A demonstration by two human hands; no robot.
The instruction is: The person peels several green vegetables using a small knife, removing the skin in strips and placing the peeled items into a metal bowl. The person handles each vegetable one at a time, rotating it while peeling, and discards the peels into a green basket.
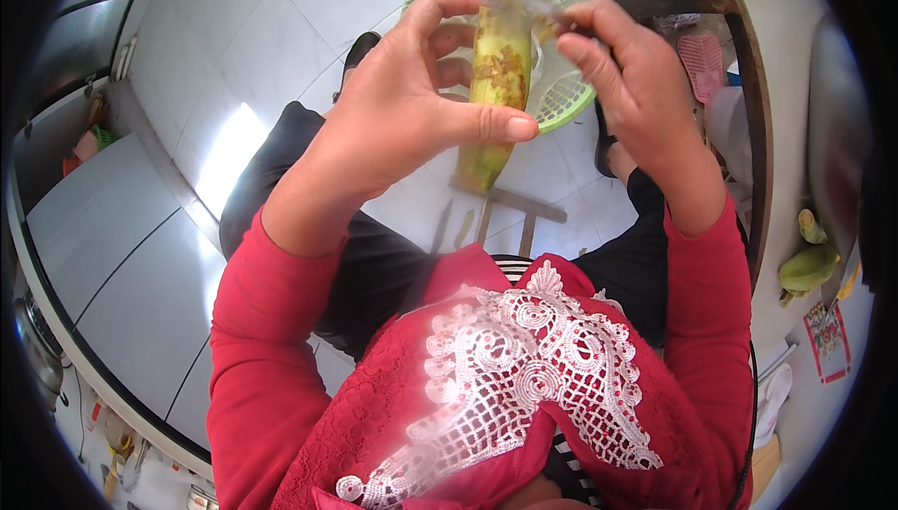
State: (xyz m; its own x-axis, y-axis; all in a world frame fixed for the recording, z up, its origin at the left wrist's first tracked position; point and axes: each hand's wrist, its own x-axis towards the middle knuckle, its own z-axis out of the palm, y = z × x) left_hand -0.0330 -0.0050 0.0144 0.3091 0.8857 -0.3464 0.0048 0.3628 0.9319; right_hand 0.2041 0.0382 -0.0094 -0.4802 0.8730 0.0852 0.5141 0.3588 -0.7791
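Observation:
An elongated green-yellow vegetable (499, 82) with brown patches stands nearly upright in my left hand (400, 103). The thumb lies across its near side, and the fingers curve behind it. My right hand (628, 64) pinches a thin tool (546, 10), blurred by motion, that reaches across the vegetable's far end. Whether it is a peeler or a knife cannot be told. Yellowish scraps show on or beside the tool. Below both hands sits a light green plastic basket (572, 106) with openwork sides, partly hidden by the hands and the vegetable.
A small wooden stool or frame (530, 208) stands on the tiled floor (280, 40) between my legs. At right, a table (782, 180) holds more green vegetables (809, 268) and a printed card (828, 341). A pink plastic basket (700, 68) lies under it. Grey cabinets (133, 229) line the left.

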